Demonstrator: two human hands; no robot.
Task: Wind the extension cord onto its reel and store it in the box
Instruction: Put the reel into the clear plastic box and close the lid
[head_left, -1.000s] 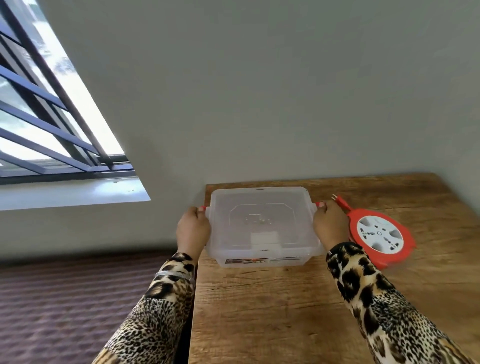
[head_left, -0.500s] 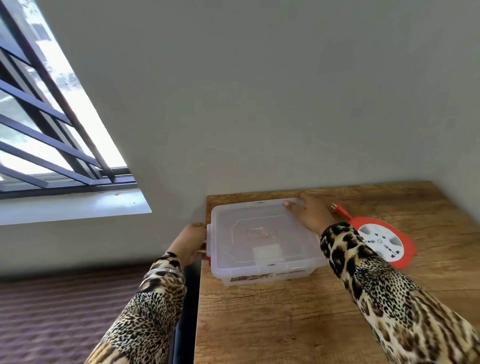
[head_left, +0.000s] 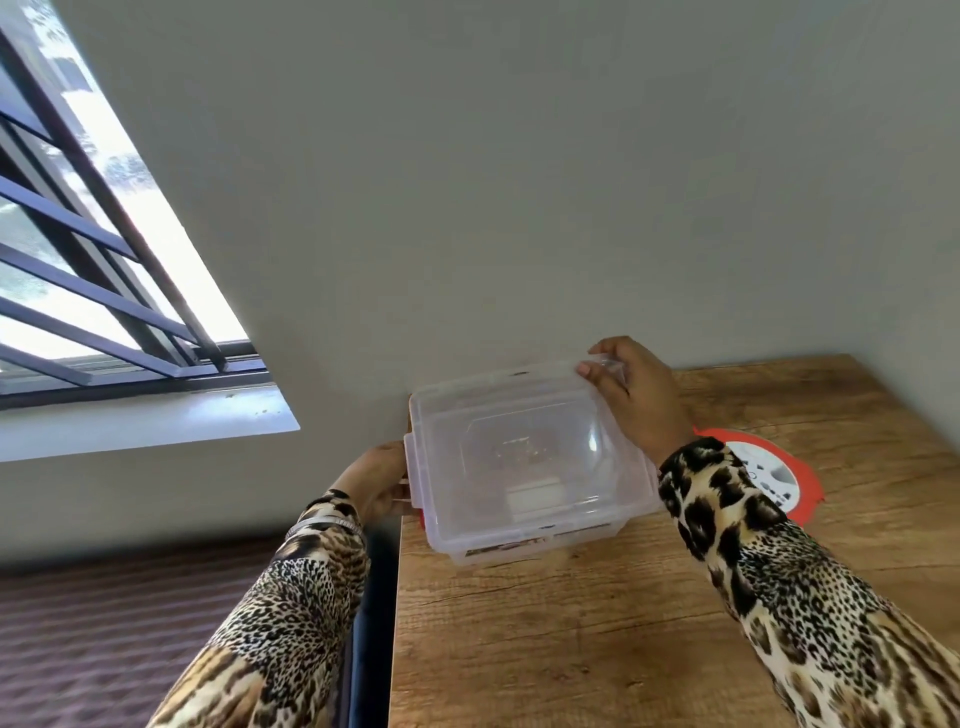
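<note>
Since the earlier frame, right hand (head_left: 636, 395) has lifted the lid (head_left: 524, 441), pinching its far corner; left hand (head_left: 376, 480) grips the box (head_left: 530, 540) side. Reel (head_left: 779, 475) lies right of box. Risk: one-corner lifting may drag the box off the table (head_left: 597, 623) edge.

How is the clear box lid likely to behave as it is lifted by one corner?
The lid looks thin and clear, so probably light and somewhat bendy. The right hand pinches only its far corner, so it may flex or twist. The left hand holds the box side, which should stop it sliding.
</note>
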